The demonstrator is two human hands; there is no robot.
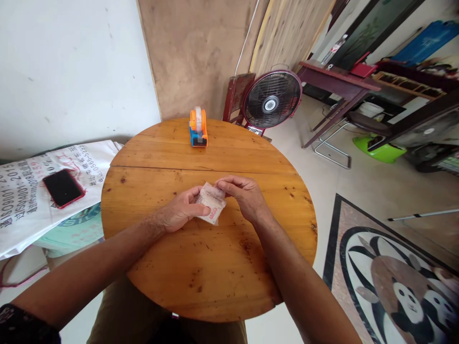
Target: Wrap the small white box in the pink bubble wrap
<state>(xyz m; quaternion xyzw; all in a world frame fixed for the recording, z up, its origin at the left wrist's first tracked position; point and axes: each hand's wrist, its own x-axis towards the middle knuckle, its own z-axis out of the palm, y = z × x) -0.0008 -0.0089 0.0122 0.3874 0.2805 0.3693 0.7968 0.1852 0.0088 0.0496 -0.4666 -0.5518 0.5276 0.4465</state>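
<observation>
Above the middle of the round wooden table (201, 267), my two hands hold a small whitish box in clear bubble wrap (212, 208), with red marks on its face. My left hand (182, 210) grips it from the left, thumb across its front. On the other side my right hand (244, 193) pinches the wrap at the upper right corner between thumb and fingers. An orange and blue tape dispenser (198, 128) with a roll of clear tape stands at the table's far edge.
To the left, a black phone with a red edge (63, 188) lies on a printed white sack (96, 165). Behind the table stand a round fan (272, 100) and a wooden chair (238, 95). A dark red desk (333, 76) and a stool (366, 123) are farther right.
</observation>
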